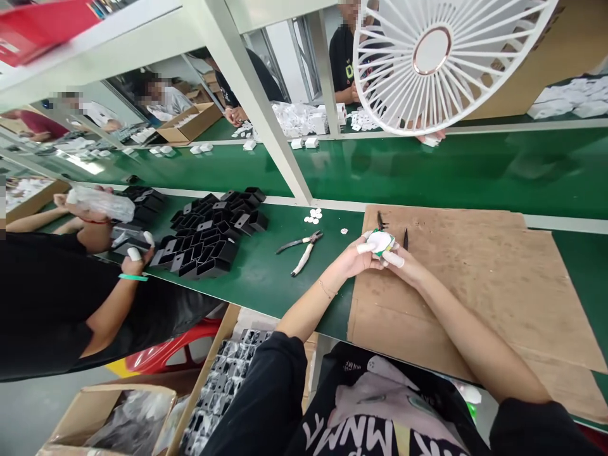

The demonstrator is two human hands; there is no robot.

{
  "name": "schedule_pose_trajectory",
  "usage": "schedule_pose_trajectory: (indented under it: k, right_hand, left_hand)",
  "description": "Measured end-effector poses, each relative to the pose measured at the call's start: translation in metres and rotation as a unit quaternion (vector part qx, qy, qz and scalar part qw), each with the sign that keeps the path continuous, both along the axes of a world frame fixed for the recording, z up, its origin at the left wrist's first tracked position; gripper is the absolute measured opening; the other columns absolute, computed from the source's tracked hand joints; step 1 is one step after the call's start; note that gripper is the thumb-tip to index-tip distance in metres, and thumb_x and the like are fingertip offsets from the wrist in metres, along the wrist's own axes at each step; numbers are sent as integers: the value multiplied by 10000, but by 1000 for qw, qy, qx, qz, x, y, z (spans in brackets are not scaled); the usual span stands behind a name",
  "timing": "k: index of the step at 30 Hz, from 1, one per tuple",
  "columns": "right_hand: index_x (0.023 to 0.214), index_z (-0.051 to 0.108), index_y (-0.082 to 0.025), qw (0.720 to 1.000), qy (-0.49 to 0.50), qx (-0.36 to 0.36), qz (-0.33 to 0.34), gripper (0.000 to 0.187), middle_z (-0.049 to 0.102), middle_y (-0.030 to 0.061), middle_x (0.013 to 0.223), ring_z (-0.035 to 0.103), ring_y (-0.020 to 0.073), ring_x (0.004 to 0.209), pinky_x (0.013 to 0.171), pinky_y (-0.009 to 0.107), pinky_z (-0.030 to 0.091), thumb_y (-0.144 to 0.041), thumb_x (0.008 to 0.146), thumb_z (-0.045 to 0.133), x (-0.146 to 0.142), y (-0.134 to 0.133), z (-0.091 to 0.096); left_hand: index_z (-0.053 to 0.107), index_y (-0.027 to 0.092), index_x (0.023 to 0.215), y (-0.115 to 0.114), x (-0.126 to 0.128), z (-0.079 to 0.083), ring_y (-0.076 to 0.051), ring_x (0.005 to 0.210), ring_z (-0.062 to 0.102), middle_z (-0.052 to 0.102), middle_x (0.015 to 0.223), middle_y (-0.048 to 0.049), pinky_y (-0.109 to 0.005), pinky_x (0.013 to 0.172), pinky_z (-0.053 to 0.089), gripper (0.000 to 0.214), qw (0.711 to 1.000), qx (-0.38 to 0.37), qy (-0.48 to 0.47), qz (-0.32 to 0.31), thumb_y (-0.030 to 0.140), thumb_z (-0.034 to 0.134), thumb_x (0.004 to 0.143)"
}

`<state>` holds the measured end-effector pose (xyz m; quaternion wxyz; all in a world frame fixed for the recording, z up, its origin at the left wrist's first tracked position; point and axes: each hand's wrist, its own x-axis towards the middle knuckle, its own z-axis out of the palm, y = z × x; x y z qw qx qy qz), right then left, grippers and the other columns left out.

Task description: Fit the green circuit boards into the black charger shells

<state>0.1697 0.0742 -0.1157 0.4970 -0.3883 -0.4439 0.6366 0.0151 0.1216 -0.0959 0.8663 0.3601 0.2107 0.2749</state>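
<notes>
Both my hands meet over the cardboard's left part, around a small white, rounded piece with a green edge (381,241). My left hand (354,258) grips its left side, and white covers sit on some fingertips. From the right, my right hand (401,263) closes on the same piece, with a covered thumb at its lower edge. Fingers hide its underside. Just beyond my hands lie a small black tool (380,221) and a slim black pointed tool (406,239). Cutting pliers (304,248) with spread handles rest left of my hands on the green table.
Several white discs (313,216) lie behind the pliers. Black box-shaped parts (213,234) are heaped to the left, beside a co-worker (52,297). A cardboard sheet (475,285) covers the table's right. A white fan (432,50) hangs in front, beyond it a green conveyor (380,161).
</notes>
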Motion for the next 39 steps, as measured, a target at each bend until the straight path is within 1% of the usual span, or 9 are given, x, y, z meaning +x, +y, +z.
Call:
schedule_pose_trajectory:
  k: [6, 11, 16, 18, 21, 24, 30, 34, 39]
  right_hand:
    - [1106, 662, -280, 997, 68, 41, -9, 578, 668, 42, 1213, 662, 218, 957, 734, 323, 577, -544, 612, 804, -7, -6, 3]
    - [1031, 709, -241, 980, 96, 41, -171, 458, 692, 61, 1193, 657, 235, 1081, 945, 370, 546, -418, 630, 842, -8, -3, 0]
    - [980, 716, -248, 939, 205, -75, -267, 482, 726, 34, 1101, 699, 161, 983, 863, 277, 585, -677, 784, 619, -2, 8, -6]
    - [937, 720, -242, 925, 233, -114, -279, 588, 740, 38, 1033, 710, 145, 916, 811, 255, 599, -770, 801, 500, 3, 12, -7]
    - [873, 713, -241, 908, 270, -133, -290, 644, 746, 32, 911, 712, 132, 824, 749, 238, 606, -813, 806, 424, 8, 17, -8]
    - [865, 704, -257, 908, 290, -129, -272, 627, 748, 26, 892, 712, 129, 805, 723, 231, 609, -821, 793, 439, 7, 18, -11]
    - [977, 713, -259, 939, 261, -92, -204, 551, 743, 11, 1058, 709, 143, 960, 856, 224, 598, -735, 705, 664, 1, 8, 0]
    - [1068, 707, -270, 953, 250, -77, -153, 532, 716, -9, 1156, 649, 146, 1140, 964, 220, 551, -649, 695, 738, -6, -16, 28]
    - [1129, 690, -310, 957, 256, -81, -113, 594, 706, -37, 1152, 663, 136, 1108, 949, 199, 554, -719, 697, 683, -19, -58, 55]
  left_hand:
    - [569, 144, 1026, 2, -5, -2, -169, 661, 676, 676, 809, -40, -250, 576, 513, 567, 1000, 5, 0, -30, 303, 851, 561]
    - [594, 143, 1104, 3, -4, -6, -169, 759, 706, 711, 898, -63, -275, 720, 542, 529, 999, -8, 43, -9, 322, 810, 656]
    - [477, 199, 1336, 18, -54, 17, -271, 989, 706, 670, 1223, -171, -435, 861, 553, 612, 960, 180, 209, 56, 512, 611, 827]
    - [491, 201, 1339, 34, -95, 28, -274, 1189, 618, 604, 1337, -161, -462, 1017, 483, 501, 813, 333, 409, 246, 409, 543, 886]
    - [490, 167, 1355, 60, -161, 32, -329, 1486, 262, 400, 1528, -179, -550, 1187, 268, 482, 483, 394, 688, 373, 277, 526, 887]
    - [479, 131, 1353, 78, -212, 23, -401, 1520, 81, 232, 1603, -215, -696, 1153, 166, 524, 361, 351, 817, 282, 176, 555, 836]
    - [600, 151, 1108, 80, -224, 10, -355, 1489, 199, 364, 1517, -182, -634, 1180, 195, 256, 389, 420, 781, 249, 269, 483, 915]
    - [534, 171, 1031, 33, -173, 6, -285, 1400, 375, 348, 1458, -189, -525, 1157, 347, 265, 548, 578, 525, 299, 401, 425, 957]
    - [549, 223, 984, -49, -97, 25, -273, 1439, 345, 280, 1528, -126, -481, 1132, 406, 113, 668, 675, 294, 107, 320, 523, 932]
